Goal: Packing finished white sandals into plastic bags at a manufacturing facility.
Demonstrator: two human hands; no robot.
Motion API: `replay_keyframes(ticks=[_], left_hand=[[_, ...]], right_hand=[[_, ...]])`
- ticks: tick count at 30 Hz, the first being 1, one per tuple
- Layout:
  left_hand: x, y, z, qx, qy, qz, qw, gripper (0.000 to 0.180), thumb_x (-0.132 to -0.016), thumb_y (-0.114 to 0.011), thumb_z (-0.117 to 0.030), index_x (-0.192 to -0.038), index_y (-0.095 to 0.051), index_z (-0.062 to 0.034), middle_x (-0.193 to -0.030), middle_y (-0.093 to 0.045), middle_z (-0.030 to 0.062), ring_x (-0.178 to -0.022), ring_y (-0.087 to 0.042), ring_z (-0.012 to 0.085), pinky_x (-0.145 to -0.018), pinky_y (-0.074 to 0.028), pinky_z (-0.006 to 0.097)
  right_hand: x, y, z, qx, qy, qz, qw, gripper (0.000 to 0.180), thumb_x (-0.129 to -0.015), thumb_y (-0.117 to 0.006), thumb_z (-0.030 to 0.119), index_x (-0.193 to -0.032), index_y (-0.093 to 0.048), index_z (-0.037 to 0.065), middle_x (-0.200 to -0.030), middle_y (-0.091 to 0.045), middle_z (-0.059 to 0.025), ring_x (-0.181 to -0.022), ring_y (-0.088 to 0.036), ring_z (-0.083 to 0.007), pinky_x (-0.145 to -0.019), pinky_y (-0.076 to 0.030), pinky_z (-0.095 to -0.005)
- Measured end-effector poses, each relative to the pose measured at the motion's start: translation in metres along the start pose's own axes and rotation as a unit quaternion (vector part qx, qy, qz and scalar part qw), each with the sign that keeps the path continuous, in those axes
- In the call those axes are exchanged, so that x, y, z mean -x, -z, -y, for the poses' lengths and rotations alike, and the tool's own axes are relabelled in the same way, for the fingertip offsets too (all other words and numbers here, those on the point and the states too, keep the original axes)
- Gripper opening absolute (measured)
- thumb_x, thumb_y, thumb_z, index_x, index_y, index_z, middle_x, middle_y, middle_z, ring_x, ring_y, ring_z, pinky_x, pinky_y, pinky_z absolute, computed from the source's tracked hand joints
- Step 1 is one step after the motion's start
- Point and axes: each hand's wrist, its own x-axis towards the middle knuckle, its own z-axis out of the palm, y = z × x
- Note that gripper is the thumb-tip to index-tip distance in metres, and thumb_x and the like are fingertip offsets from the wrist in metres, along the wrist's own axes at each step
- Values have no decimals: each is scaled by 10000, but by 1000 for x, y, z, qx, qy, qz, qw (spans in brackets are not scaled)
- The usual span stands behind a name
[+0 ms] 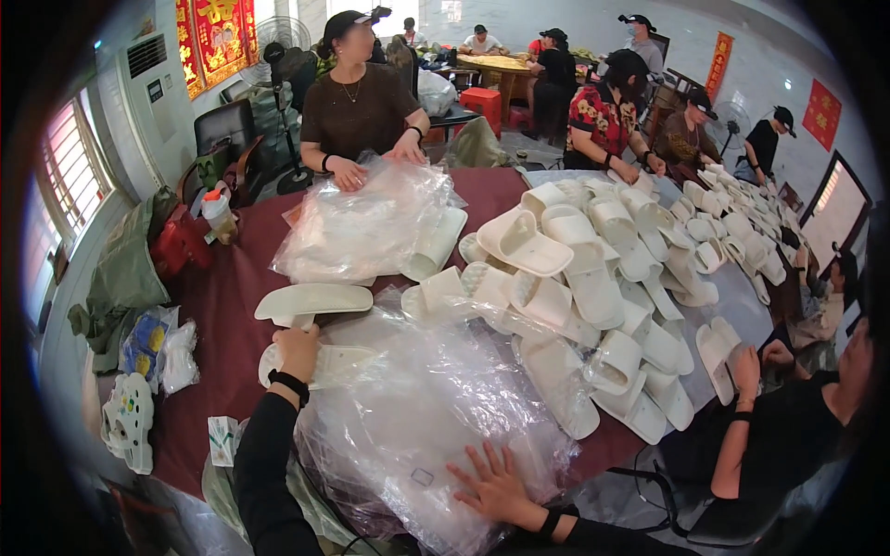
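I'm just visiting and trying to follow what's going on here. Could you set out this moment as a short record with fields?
Setting: dark red table in a busy workroom, several people seated around it
Left hand: gripping a white slipper at the edge of the plastic
Right hand: flat, fingers spread, on a pile of clear plastic bags
Nearby: a second white slipper just beyond the left hand
Middle of table: large heap of white slippers
Opposite: a person with both hands on another bag pile

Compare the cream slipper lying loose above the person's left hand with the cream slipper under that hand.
The loose cream plastic slipper lies bare on the dark red tablecloth, untouched; the cream plastic slipper under the left hand is gripped and partly covered by clear plastic bags. The loose one shows whole; the held one is partly hidden. Both are alike in colour.
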Motion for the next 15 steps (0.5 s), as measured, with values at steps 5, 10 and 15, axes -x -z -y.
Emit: replay_keyframes(ticks=[5,10,15], left_hand=[[2,-4,-9,-110,10,-39,993,217,-833,-565,-212,-1042,-589,-159,-938,-664,76,-892,-638,253,-748,-439,490],[-3,1,-11,-121,53,-27,991,155,-817,-582,-179,-943,-658,-132,-914,-689,72,-850,-667,255,-727,-497,459],[-8,2,-7,-20,90,5,996,114,-794,-585,-117,-859,-679,-117,-807,-691,64,-744,-682,231,-617,-536,357]], right_hand=[[1,2,0,5,-3,26,1000,563,-892,-459,553,-1406,-395,331,-1523,-193,-138,-1408,-92,-396,-1075,-57,-622],[-1,7,1,-9,-2,12,1000,555,-901,-447,544,-1411,-388,333,-1517,-225,-130,-1405,-123,-381,-1081,-59,-607],[0,10,1,5,-11,19,1000,551,-899,-456,540,-1407,-394,335,-1519,-220,-130,-1401,-133,-385,-1079,-83,-609]])
